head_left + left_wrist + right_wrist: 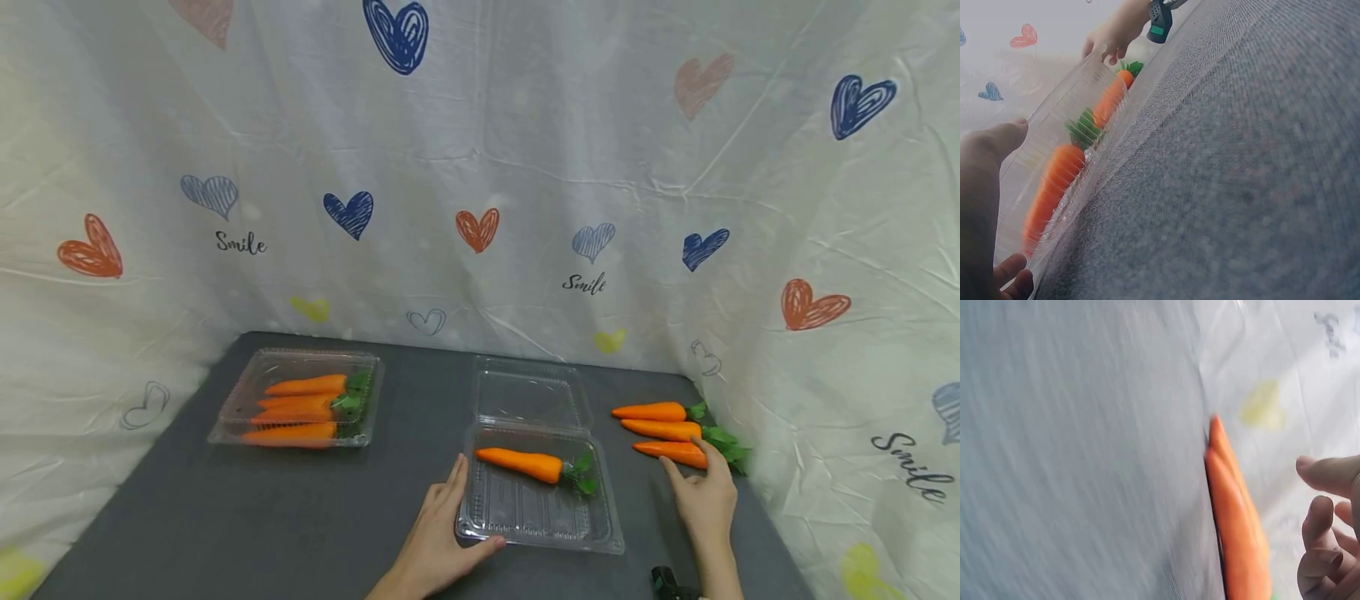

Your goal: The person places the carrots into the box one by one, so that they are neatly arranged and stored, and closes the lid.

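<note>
An opened clear plastic box (540, 537) lies in the middle of the table, its lid (528, 396) folded back. One carrot (521, 464) with green leaves rests inside. My left hand (438, 533) touches the box's left side and front edge, fingers straight and thumb spread; the left wrist view shows thumb (1007, 137) and fingertips at the plastic. To the right, three carrots lie side by side. Over the leafy end of the nearest carrot (675, 452) hovers my right hand (705, 496), thumb and fingers apart. Nothing is between them in the right wrist view.
At the left stands a closed clear box (300, 358) with several carrots inside. A white curtain (480, 150) printed with hearts hangs behind and beside the dark grey table (300, 517). A black device (666, 581) sits at my right wrist.
</note>
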A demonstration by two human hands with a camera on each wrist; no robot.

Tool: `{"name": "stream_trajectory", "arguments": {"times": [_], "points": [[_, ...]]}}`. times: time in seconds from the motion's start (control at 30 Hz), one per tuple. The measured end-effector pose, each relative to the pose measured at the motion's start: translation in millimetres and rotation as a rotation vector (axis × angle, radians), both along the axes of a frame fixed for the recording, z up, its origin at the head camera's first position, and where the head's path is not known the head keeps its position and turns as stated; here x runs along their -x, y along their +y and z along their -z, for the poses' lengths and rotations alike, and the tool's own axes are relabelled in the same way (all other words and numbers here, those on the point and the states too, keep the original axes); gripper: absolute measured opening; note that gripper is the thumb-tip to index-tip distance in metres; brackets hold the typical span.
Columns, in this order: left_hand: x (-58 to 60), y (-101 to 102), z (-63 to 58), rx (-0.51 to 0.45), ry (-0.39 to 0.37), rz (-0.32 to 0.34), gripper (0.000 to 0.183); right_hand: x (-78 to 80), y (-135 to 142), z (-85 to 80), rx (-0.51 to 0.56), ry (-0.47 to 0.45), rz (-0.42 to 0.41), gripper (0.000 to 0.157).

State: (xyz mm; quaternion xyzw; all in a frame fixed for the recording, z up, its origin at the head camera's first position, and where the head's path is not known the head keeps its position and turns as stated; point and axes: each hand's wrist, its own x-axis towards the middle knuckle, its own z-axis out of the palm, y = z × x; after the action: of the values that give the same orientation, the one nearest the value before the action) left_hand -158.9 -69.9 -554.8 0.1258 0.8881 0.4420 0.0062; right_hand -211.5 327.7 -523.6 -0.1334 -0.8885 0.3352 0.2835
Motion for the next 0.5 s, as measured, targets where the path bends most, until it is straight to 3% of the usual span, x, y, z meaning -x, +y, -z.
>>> {"name": "stream_trajectory", "arguments": {"times": [0.23,0.37,0.5], "points": [[-4.2,-5,2.7,-0.03,0.009,0.008,0.126,8.4,41,10.9,0.008,-0.039,0.053,0.076],[-5.1,-6,4.1,-0.04,-0.009,0.029,0.125,14.7,59,16.1,0.078,-0.131,0.038,0.086],[-3.9,-5,4.3,-0.04,-0.014,0.042,0.126,20.1,73,19.4,0.079,-0.237,0.02,0.094]]}}
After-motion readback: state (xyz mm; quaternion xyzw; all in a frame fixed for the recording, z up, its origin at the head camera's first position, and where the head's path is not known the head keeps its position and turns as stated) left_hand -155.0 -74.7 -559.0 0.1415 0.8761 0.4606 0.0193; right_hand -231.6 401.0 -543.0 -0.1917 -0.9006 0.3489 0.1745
